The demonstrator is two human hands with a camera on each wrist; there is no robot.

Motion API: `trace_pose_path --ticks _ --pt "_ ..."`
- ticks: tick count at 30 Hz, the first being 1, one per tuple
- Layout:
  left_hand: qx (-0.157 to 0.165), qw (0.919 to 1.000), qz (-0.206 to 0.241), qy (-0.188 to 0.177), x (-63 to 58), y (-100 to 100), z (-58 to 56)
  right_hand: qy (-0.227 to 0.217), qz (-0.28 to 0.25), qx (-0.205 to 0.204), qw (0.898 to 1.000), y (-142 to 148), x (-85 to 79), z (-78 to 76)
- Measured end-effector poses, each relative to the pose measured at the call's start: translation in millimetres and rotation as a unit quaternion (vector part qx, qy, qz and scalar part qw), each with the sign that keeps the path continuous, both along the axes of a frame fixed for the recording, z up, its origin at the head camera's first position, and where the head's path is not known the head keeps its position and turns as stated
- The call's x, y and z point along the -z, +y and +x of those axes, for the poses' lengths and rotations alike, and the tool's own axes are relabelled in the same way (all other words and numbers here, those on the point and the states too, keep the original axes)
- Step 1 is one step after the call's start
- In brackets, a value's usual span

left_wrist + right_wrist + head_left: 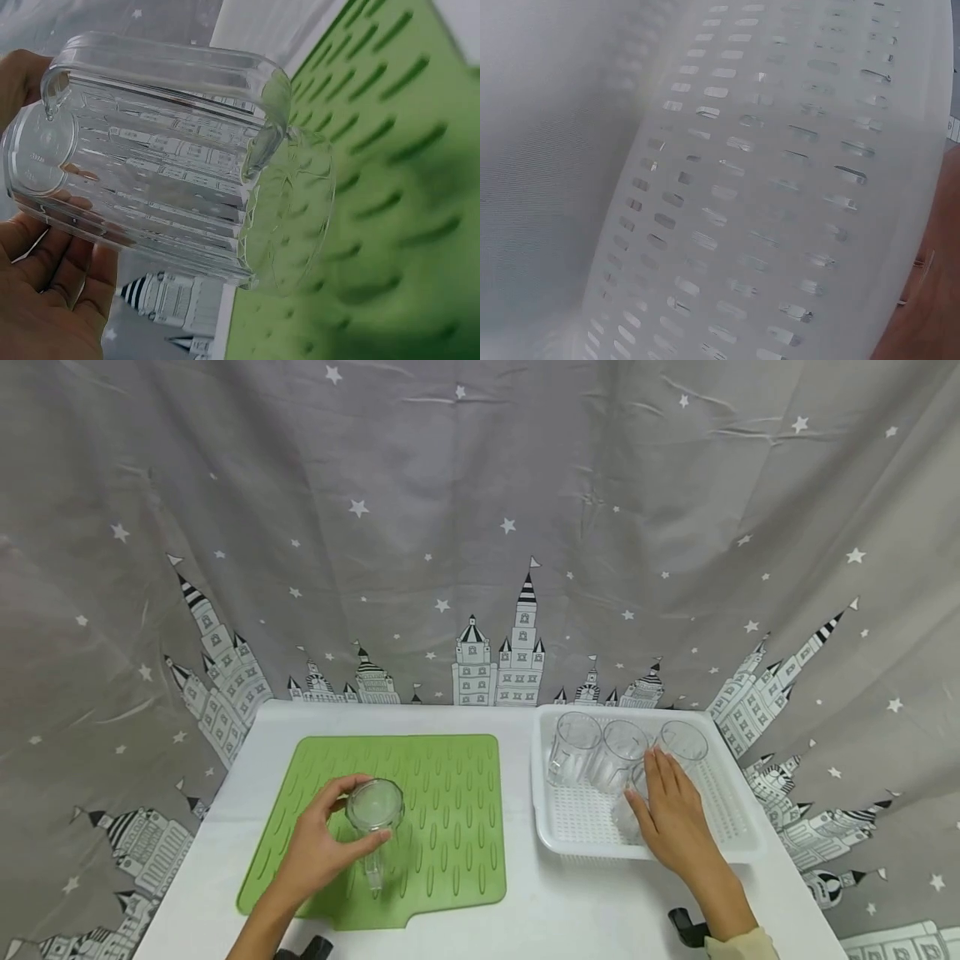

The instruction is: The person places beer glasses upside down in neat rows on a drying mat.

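A clear glass mug (375,806) is upside down over the green drying mat (450,777), its handle toward the near side. My left hand (330,835) grips it near the base, thumb on one side and fingers on the other. In the left wrist view the mug (165,172) has its mouth facing the mat, with the base by the fingers. My right hand (678,818) reaches over the white basket (551,835), fingers straight and thumb spread. Between thumb and fingers is a clear glass mug (626,814), partly covered by the hand.
Several more clear glasses stand in the basket: one at the back left (573,752), one beside it (618,756) and one at the back right (684,743). A grey curtain (480,527) printed with castles hangs behind the white table (517,893).
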State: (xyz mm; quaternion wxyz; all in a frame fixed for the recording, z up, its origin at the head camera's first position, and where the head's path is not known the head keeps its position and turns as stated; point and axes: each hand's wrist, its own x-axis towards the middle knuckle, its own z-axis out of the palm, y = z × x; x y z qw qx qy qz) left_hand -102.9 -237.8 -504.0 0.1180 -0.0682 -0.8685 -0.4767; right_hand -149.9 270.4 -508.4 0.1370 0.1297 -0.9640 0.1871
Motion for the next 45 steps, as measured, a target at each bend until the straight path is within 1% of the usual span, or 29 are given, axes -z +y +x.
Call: trace_pose_path --ticks 3,6,12,15,18,21,25,29,34,36,38,45 --pt "0.001 1.0 -0.009 0.003 -4.6 -15.0 -11.2 -0.003 0.002 0.001 1.0 -0.2 -1.4 0.0" --pt "0.004 0.9998 -0.018 -0.001 -6.8 -30.9 -22.4 -0.007 0.001 0.005 1.0 -0.3 -2.0 0.3" --pt "0.0 0.9995 -0.03 0.004 -3.1 -62.3 -47.1 -0.008 -0.002 0.005 1.0 -0.7 -0.6 0.1" --pt "-0.012 0.9993 -0.034 0.002 -1.1 -75.8 -60.0 -0.005 -0.006 0.003 1.0 -1.0 -0.3 -1.0" --pt "-0.028 0.9992 -0.029 -0.006 -0.8 -86.8 -72.9 -0.004 -0.007 0.004 1.0 -0.9 0.0 -1.8" --pt "-0.044 0.9985 -0.027 -0.015 -1.7 -95.1 -82.6 -0.003 -0.008 0.004 1.0 -1.2 -0.4 -2.4" --pt "-0.052 0.9979 -0.028 -0.024 -2.5 -102.6 -91.7 0.002 -0.009 0.003 1.0 -1.6 -0.5 -2.6" --pt "-0.047 0.998 -0.028 -0.03 -1.2 -107.9 -99.2 0.006 -0.007 0.004 1.0 -1.5 1.1 -1.9" --pt "-0.038 0.9986 -0.012 -0.035 2.3 -113.2 -108.5 0.001 -0.007 0.005 1.0 -1.0 2.5 -3.0" --pt "-0.034 0.9989 -0.003 -0.033 2.7 -114.1 -111.5 -0.002 -0.007 0.007 1.0 -0.8 2.7 -3.5" --pt "-0.029 0.9992 -0.003 -0.028 3.1 -114.1 -114.3 -0.005 -0.007 0.009 1.0 -0.8 2.8 -3.6" --pt "-0.004 0.9997 -0.017 -0.015 3.7 -112.0 -122.2 -0.007 -0.013 0.012 1.0 -1.0 2.5 -2.6"
